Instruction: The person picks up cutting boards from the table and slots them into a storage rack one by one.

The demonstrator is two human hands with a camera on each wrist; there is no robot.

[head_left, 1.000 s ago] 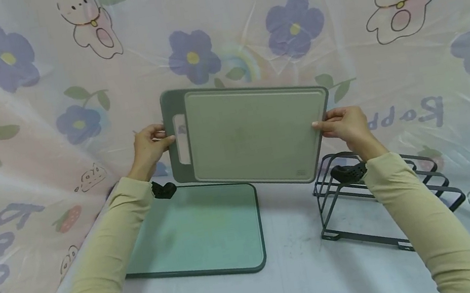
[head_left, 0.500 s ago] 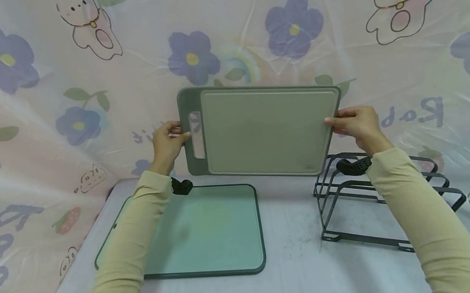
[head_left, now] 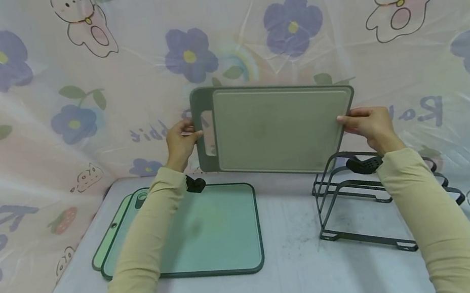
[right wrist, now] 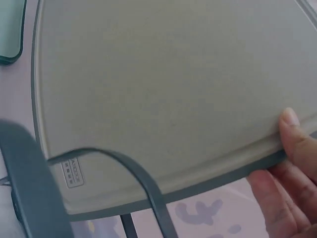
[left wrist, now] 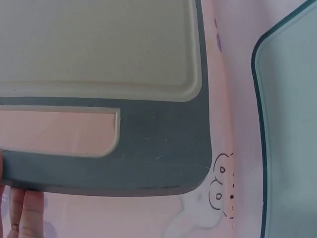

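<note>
A grey-green cutting board (head_left: pixel 278 129) with a handle slot hangs in the air, face towards me and slightly tilted down to the right. My left hand (head_left: pixel 181 144) pinches the slotted end; in the left wrist view its fingers (left wrist: pixel 30 213) show behind that edge. At the opposite short edge, my right hand (head_left: pixel 370 127) grips with the thumb on the front face and the fingers behind, as the right wrist view of the hand (right wrist: pixel 292 183) also shows. The board's lower right corner is at the dark metal rack (head_left: pixel 360 240), partly behind its left hoops.
A light green cutting board (head_left: pixel 211 232) with a dark rim lies flat on the white table (head_left: pixel 293 280), on the left. Under it, another green board (head_left: pixel 109 240) sticks out leftwards. A patterned curtain (head_left: pixel 243 22) closes off the back.
Both hands have carried the grey-green board to the right, so its lower right corner now overlaps the rack's left hoops. More of the boards lying on the left has come into view.
</note>
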